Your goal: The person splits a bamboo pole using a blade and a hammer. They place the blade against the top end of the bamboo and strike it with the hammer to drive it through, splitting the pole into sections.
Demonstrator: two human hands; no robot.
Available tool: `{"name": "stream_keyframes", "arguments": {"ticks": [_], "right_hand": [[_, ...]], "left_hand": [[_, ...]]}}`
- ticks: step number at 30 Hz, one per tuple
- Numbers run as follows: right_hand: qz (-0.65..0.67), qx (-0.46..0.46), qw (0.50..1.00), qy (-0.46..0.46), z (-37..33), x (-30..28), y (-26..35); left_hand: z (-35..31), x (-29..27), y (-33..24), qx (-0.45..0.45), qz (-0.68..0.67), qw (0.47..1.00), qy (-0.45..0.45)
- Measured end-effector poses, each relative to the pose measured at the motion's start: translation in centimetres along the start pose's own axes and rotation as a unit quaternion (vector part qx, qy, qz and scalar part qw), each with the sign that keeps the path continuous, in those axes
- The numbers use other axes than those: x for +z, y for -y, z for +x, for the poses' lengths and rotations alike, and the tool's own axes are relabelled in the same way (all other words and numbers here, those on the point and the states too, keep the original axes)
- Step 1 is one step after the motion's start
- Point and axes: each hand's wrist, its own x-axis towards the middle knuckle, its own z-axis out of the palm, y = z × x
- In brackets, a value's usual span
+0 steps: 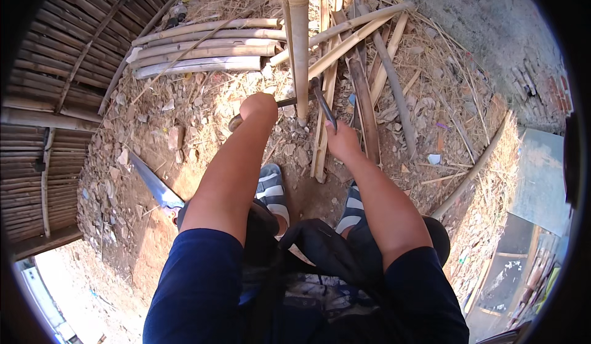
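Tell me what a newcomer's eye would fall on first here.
Probably the upright bamboo pole at top centre, with a dark blade in the left hand's grip meeting its lower part. Next, the hammer-like tool in the right hand's grip, slanting up beside the pole. Bamboo lengths lie side by side at upper left.

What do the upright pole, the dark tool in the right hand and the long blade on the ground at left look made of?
Upright pole: bamboo, smooth pale tan, with a ring-like joint.
Dark tool in the right hand: possibly metal, from its slim shaft's slight shine; a coating isn't ruled out.
Long blade: likely metal, flat, grey-blue with a sheen.
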Motion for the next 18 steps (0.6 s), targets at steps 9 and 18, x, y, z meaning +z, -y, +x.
{"name": "stream_keyframes", "arguments": {"ticks": [9,18], "right_hand": [[0.131,-0.051,0.983,-0.116,0.1,-1.3,1.4],[0.1,-0.025,0.992,-0.069,1.5,-2.4,1.5]], "left_hand": [[0.0,1.3,1.3,-0.007,-0.004,1.0,0.003],[0.2,1.4,1.4,0.007,0.015,1.0,-0.006]]}}
